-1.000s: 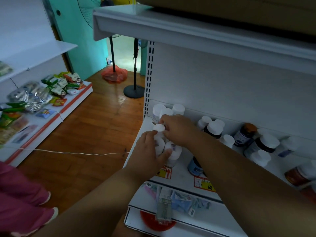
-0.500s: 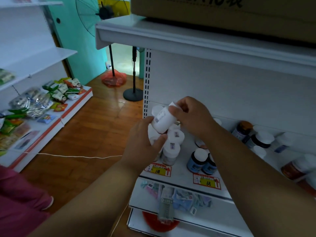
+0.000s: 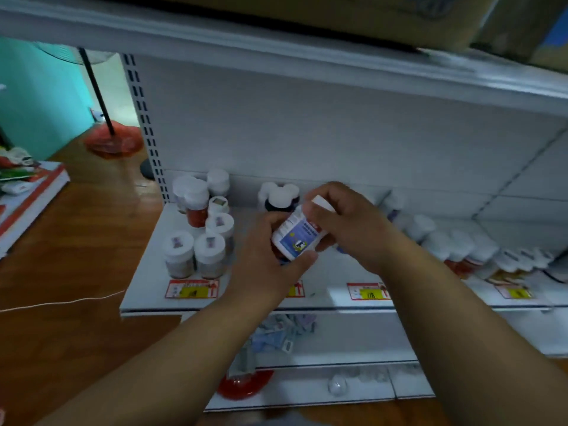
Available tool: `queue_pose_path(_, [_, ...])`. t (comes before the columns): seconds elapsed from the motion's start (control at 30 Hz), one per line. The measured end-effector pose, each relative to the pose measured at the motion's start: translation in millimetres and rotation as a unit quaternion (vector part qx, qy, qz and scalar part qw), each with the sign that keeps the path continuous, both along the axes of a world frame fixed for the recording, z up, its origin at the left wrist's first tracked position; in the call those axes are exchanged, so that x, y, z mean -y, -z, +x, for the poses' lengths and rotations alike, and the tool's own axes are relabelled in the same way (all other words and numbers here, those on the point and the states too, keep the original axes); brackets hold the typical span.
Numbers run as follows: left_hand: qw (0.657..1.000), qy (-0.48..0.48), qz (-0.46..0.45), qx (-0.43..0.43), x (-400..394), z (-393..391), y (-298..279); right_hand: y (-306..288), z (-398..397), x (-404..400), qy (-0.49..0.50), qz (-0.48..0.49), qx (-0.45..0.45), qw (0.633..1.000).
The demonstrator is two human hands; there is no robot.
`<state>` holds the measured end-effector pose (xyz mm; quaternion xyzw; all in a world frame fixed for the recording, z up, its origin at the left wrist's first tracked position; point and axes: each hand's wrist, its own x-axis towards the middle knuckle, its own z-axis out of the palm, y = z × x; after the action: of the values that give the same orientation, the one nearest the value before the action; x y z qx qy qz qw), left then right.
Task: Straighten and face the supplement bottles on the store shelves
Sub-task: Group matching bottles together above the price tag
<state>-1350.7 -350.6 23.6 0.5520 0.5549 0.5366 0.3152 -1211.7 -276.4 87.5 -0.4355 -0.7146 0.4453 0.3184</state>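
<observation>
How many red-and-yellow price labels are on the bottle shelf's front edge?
4 red-and-yellow price labels: leftmost below the white-capped bottles; second partly behind the left hand; third; fourth far right. The right forearm may hide others.

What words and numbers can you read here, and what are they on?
"18", roughly: yellow price tag on the shelf edge, blurred, so not certain.
Bottle held in the left hand and right hand: blue label with print, too blurred to read.
Left price tag: unreadable.
Right price tag: unreadable.
Stickers on the white lids: too small to read.
</observation>
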Motion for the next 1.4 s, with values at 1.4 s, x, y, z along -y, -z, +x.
queue_pose_path(1.4, [0.971,-0.018,-0.011,-0.239,-90,118,93,102,118,-105,0.036,0.203,0.315,0.926])
